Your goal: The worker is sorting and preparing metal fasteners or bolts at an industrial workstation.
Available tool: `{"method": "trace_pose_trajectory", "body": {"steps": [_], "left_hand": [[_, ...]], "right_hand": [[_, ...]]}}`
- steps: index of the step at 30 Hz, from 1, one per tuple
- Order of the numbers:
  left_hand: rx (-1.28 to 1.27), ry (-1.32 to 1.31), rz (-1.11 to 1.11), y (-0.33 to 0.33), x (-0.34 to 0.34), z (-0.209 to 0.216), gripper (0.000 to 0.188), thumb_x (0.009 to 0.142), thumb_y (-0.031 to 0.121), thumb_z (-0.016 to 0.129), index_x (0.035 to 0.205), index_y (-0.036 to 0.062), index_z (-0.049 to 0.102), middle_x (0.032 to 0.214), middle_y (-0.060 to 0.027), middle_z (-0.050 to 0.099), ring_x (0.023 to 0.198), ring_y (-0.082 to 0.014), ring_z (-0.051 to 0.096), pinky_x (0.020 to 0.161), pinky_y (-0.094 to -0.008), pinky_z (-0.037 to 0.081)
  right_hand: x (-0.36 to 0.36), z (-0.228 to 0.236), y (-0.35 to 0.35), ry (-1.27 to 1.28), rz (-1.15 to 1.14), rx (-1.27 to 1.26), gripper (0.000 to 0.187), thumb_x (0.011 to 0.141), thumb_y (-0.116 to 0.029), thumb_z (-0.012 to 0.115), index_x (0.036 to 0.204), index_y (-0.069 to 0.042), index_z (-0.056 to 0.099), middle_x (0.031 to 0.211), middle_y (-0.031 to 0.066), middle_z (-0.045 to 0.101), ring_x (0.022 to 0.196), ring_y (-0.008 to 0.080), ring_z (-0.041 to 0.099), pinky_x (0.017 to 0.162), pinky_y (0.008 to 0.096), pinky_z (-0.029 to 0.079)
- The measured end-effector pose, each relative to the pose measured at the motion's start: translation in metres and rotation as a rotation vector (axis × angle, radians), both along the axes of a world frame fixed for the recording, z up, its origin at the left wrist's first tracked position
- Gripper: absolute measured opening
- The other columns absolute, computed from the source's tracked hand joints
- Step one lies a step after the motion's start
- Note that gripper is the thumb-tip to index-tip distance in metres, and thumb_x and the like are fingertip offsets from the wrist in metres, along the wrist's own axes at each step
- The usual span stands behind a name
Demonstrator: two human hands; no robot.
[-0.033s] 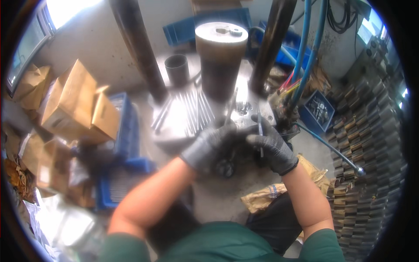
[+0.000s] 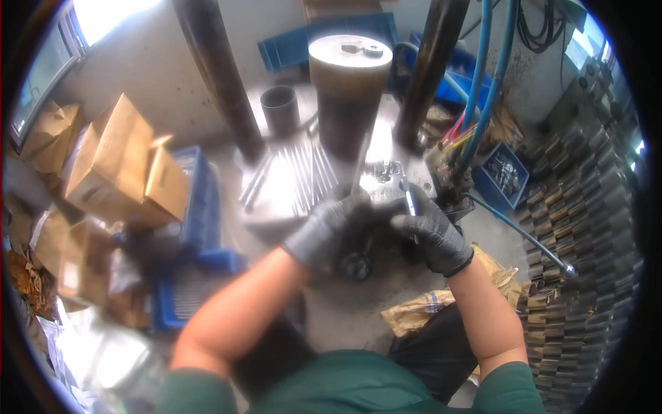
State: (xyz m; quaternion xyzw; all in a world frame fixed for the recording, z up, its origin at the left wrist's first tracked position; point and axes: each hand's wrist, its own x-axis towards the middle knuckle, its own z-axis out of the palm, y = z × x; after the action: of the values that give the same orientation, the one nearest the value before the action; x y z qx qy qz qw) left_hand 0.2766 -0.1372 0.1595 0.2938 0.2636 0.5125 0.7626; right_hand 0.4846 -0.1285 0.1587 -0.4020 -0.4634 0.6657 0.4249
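My left hand [image 2: 325,231], in a dark grey glove, is closed at the front edge of the metal press bed. A slim grey rod [image 2: 363,162] rises from its fingers, though blur hides the grip itself. My right hand [image 2: 439,238], gloved alike, pinches a thin shiny metal rod [image 2: 411,200] between thumb and fingers, tilted with its top to the left. Just beyond both hands lies a bright metal block [image 2: 380,172] with a recess. Left of it, several thin metal rods [image 2: 303,172] lie side by side on the bed.
Behind the block stands a thick cylinder [image 2: 350,103] between dark columns [image 2: 224,76]. A short tube [image 2: 279,110] sits on the bed. Blue bins [image 2: 207,207] and cardboard boxes [image 2: 114,169] crowd the left. At right are a ball-ended lever [image 2: 531,241] and stacked metal pieces [image 2: 576,276].
The rod in my right hand has tilted, its top going left. The rod at my left hand has shifted slightly left. Both hands stay almost in place.
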Motion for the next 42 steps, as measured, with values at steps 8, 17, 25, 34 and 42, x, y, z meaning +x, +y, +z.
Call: {"method": "trace_pose_trajectory", "body": {"steps": [8, 17, 25, 34, 42], "left_hand": [[-0.281, 0.194, 0.101, 0.02, -0.018, -0.015, 0.017, 0.09, 0.012, 0.075, 0.101, 0.0111, 0.063, 0.066, 0.0042, 0.056, 0.055, -0.0048, 0.052, 0.045, -0.0194, 0.04], [-0.118, 0.222, 0.109, 0.028, -0.022, -0.045, 0.014, 0.093, 0.016, 0.074, 0.102, 0.0125, 0.063, 0.072, 0.0037, 0.059, 0.057, -0.005, 0.054, 0.048, -0.0183, 0.042], [-0.167, 0.216, 0.109, 0.02, -0.019, -0.03, 0.017, 0.093, 0.018, 0.075, 0.102, 0.0132, 0.061, 0.073, 0.0043, 0.058, 0.06, -0.0053, 0.055, 0.051, -0.0202, 0.045], [-0.17, 0.123, 0.094, 0.006, -0.009, -0.003, 0.017, 0.094, 0.017, 0.073, 0.101, 0.0129, 0.059, 0.076, 0.0026, 0.056, 0.062, -0.0066, 0.054, 0.055, -0.0221, 0.049], [0.046, 0.329, 0.186, 0.025, -0.021, -0.032, 0.024, 0.102, 0.023, 0.062, 0.12, 0.0064, 0.065, 0.086, -0.0022, 0.066, 0.063, -0.0085, 0.059, 0.055, -0.0216, 0.05]], "right_hand": [[0.015, -0.019, 0.015, -1.027, -0.052, 1.07, 0.069, 0.068, -0.001, 0.075, 0.135, -0.004, 0.061, 0.113, 0.0195, 0.067, 0.104, 0.037, 0.065, 0.089, 0.0437, 0.055], [0.008, -0.025, 0.017, -1.049, -0.021, 1.104, 0.062, 0.067, 0.001, 0.075, 0.128, -0.011, 0.069, 0.101, 0.0159, 0.069, 0.094, 0.0379, 0.067, 0.082, 0.0466, 0.055], [0.006, -0.025, 0.017, -1.086, 0.006, 1.032, 0.064, 0.068, -0.001, 0.076, 0.13, -0.011, 0.067, 0.105, 0.0158, 0.069, 0.1, 0.0377, 0.065, 0.088, 0.047, 0.053], [0.01, -0.031, 0.021, -1.032, 0.027, 0.9, 0.059, 0.07, 0.001, 0.071, 0.128, -0.011, 0.069, 0.105, 0.0181, 0.068, 0.099, 0.0403, 0.065, 0.087, 0.0478, 0.054], [0.019, -0.026, 0.018, -0.909, -0.085, 0.973, 0.045, 0.083, 0.0, 0.068, 0.128, -0.007, 0.068, 0.106, 0.0204, 0.07, 0.095, 0.0376, 0.071, 0.084, 0.043, 0.058]]}}
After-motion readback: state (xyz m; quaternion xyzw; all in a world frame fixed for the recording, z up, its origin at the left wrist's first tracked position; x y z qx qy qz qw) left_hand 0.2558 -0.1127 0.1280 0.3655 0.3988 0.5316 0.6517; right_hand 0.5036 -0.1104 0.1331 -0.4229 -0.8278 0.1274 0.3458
